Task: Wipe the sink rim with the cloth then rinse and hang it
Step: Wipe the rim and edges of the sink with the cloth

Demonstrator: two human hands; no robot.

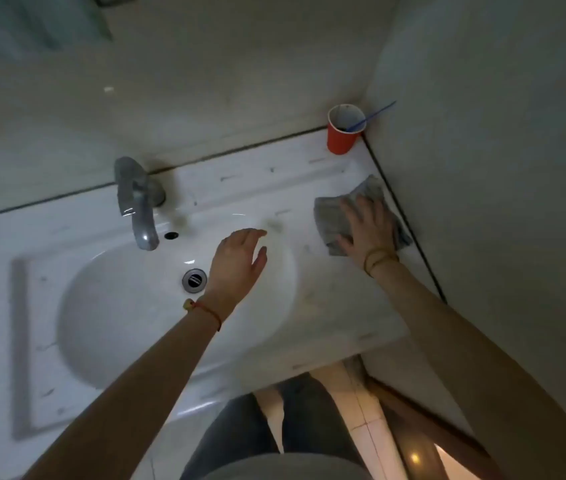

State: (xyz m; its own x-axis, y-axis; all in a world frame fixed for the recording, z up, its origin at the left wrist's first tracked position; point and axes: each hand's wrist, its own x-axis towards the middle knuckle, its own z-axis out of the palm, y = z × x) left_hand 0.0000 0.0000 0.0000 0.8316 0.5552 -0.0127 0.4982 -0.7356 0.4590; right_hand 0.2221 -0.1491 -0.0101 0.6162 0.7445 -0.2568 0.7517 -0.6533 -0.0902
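A grey cloth lies flat on the right side of the white sink rim, close to the wall corner. My right hand presses down on the cloth with fingers spread, covering its middle. My left hand hovers over the right part of the basin, empty, fingers loosely apart. The rim shows dark smudges near the basin's far right edge.
A chrome faucet stands at the back of the basin, with the drain below it. A red cup holding a blue stick sits in the back right corner. Walls close in behind and on the right.
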